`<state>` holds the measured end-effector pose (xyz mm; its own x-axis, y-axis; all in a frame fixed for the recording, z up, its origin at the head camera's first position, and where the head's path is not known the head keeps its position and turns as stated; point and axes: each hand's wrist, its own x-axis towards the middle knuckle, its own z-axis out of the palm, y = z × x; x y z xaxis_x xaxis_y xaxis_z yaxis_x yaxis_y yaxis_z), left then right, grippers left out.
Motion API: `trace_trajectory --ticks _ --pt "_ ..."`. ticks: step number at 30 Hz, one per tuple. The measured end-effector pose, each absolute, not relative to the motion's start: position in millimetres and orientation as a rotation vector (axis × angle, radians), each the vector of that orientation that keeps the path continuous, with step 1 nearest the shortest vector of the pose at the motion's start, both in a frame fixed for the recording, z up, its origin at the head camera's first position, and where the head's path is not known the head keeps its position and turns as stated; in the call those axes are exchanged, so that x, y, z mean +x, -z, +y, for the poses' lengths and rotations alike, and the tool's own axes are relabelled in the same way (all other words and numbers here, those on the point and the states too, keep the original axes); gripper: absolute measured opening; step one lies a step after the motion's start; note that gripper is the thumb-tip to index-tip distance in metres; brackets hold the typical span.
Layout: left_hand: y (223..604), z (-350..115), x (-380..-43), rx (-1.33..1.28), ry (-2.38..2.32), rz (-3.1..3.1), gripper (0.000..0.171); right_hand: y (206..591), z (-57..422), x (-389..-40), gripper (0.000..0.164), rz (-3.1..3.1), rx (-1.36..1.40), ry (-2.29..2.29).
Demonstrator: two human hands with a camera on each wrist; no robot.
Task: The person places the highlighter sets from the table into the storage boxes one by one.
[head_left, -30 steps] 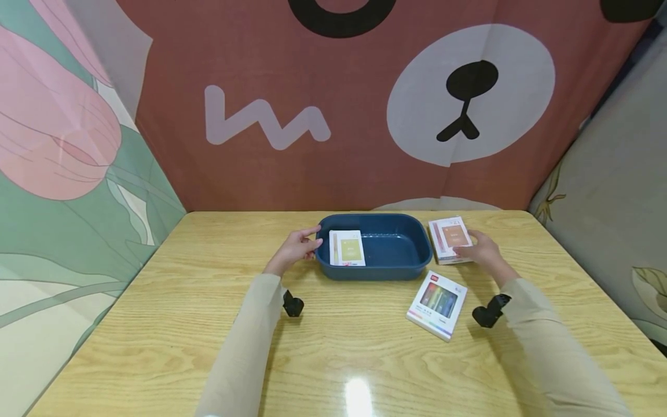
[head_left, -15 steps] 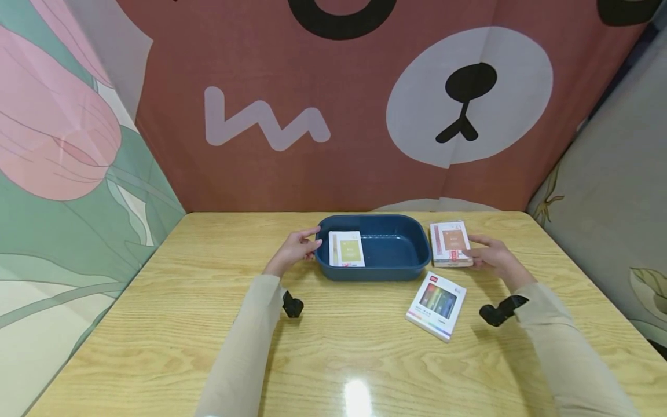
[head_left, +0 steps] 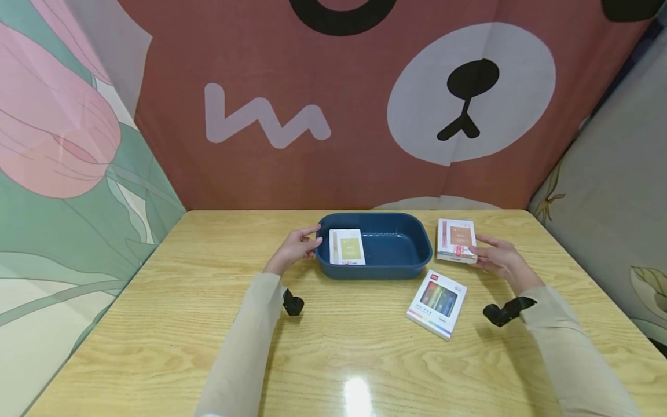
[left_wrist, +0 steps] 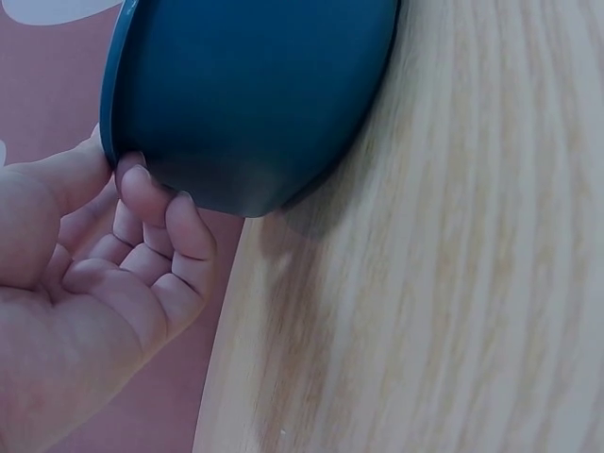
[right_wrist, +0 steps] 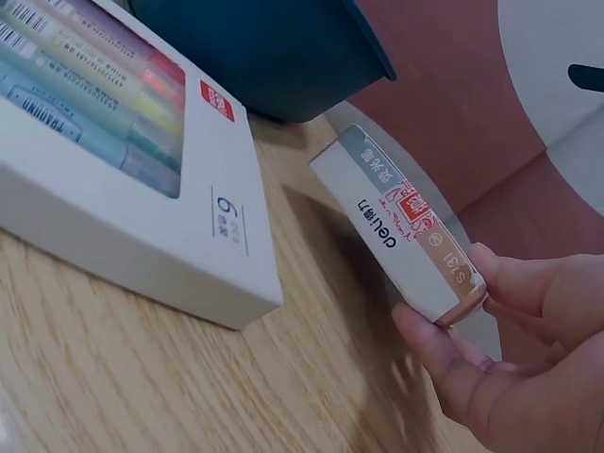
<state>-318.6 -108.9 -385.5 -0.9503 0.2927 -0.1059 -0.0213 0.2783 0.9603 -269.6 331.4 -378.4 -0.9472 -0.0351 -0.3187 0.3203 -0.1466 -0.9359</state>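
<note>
My left hand [head_left: 293, 250] pinches the left end of a dark blue plastic basin [head_left: 372, 272], thumb at the rim; in the left wrist view the fingers [left_wrist: 189, 236] curl against its outer wall. A white box with a yellow panel [head_left: 348, 247] lies inside at the left. To the right of the basin, my right hand [head_left: 502, 259] holds a white highlighter box with an orange panel [head_left: 456, 240] by its right edge. In the right wrist view, thumb and fingers pinch one end of that highlighter box [right_wrist: 396, 226], and a shadow falls on the table beneath it.
In front of the basin's right corner lies a flat white pack with a window [head_left: 436, 304], highlighters showing through it. The wooden table [head_left: 333, 347] runs back to a brown wall cloth [head_left: 333, 174] with a bear print. Patterned cloths hang on both sides.
My right hand has drawn back to the right with the orange-panelled highlighter box, widening the gap to the basin. My left hand, the basin and the windowed pack stay where they were.
</note>
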Motion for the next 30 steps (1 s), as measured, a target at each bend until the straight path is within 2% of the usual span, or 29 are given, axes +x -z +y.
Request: trace_trajectory --ticks 11,17,22,24,28,30 --pt "386 -109 -320 0.245 -1.744 2.259 0.046 368 330 -269 0.075 1.768 0.309 2.333" --pt "384 -108 -319 0.244 -1.761 2.242 0.046 359 327 -266 0.065 1.705 0.267 2.418" --pt "383 -108 -319 0.250 -1.758 2.237 0.046 354 324 -266 0.073 1.673 0.214 2.450" --pt "383 -108 -319 0.242 -1.765 2.231 0.046 352 323 -266 0.064 1.659 0.169 2.458" --pt "383 -108 -318 0.236 -1.768 2.227 0.046 349 319 -265 0.027 1.615 0.079 2.480" --pt "381 -108 -316 0.234 -1.765 2.220 0.047 349 316 -264 0.026 1.597 0.037 2.486"
